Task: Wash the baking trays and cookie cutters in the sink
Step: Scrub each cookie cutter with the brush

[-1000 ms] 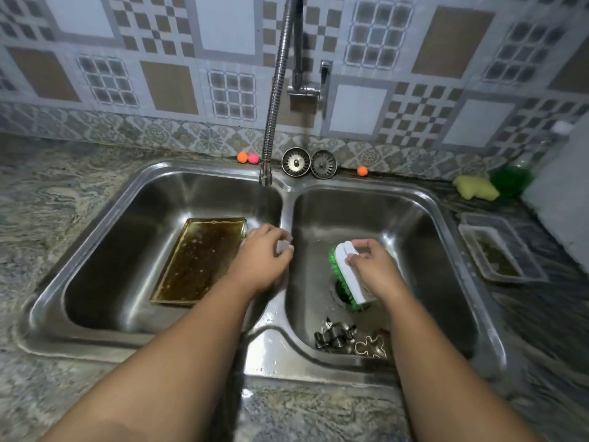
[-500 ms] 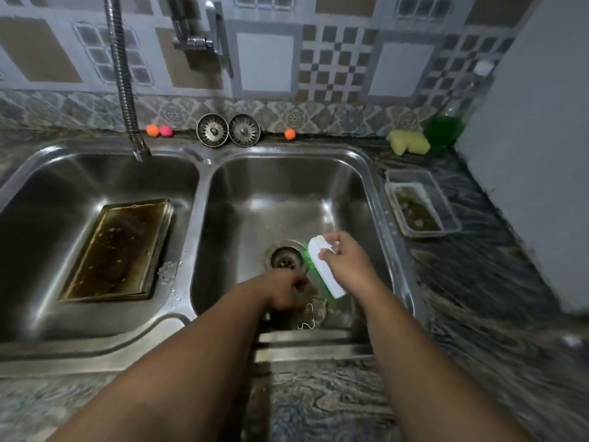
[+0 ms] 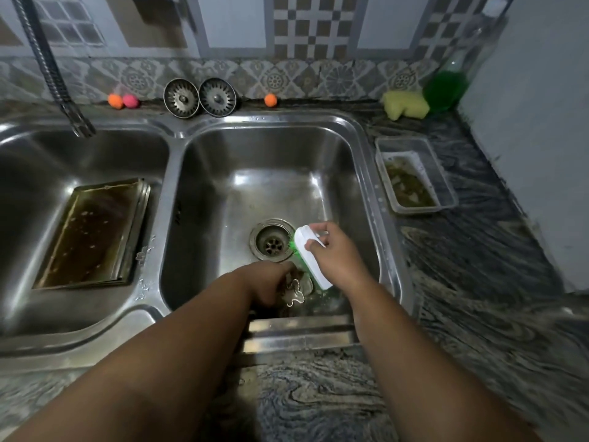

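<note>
In the right basin [image 3: 255,161] the left hand [image 3: 267,285] is down at the cookie cutters [image 3: 294,293], the right hand [image 3: 334,256] just beside it holds the brush [image 3: 310,256], the drain [image 3: 272,240] lies just beyond both, the baking tray [image 3: 92,232] lies in the left basin [image 3: 47,161] left of the left hand, and a container [image 3: 414,175] sits on the counter [image 3: 478,250] right of the right hand.

Nothing legible anywhere: no lettering, brand or number to make out. Plain white on the back of the scrub brush [image 3: 310,256], bare metal on the baking tray [image 3: 92,234] and the cookie cutter [image 3: 294,293]. Too blurred to tell on the green soap bottle [image 3: 446,87] and the plastic container [image 3: 414,211].
</note>
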